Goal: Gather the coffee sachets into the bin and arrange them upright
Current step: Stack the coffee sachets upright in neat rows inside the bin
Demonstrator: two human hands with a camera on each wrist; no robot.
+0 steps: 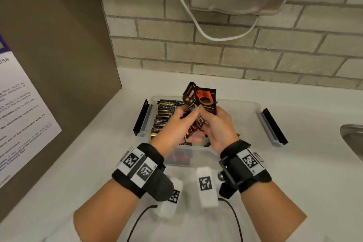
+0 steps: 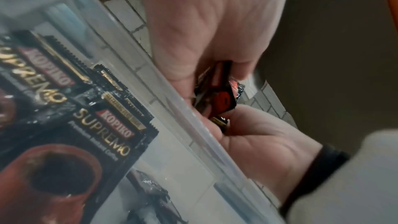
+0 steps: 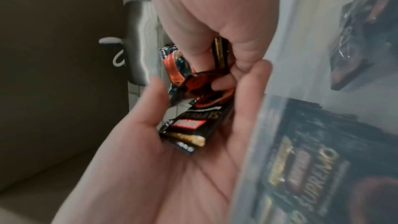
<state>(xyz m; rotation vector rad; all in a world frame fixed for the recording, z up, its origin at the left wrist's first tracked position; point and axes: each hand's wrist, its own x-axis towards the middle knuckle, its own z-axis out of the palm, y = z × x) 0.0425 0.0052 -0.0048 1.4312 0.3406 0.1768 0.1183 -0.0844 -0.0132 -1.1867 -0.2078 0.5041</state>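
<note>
Both hands, left hand [image 1: 172, 124] and right hand [image 1: 218, 129], curl around a bunch of sachets [image 1: 202, 102] above the bin [image 1: 253, 108]; light, crinkly, probably slippery, best pinched at the edges.

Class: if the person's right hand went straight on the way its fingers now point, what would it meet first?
Probably the left hand: the right hand points leftward into the black-and-red coffee sachets both grip; depth unclear.
</note>
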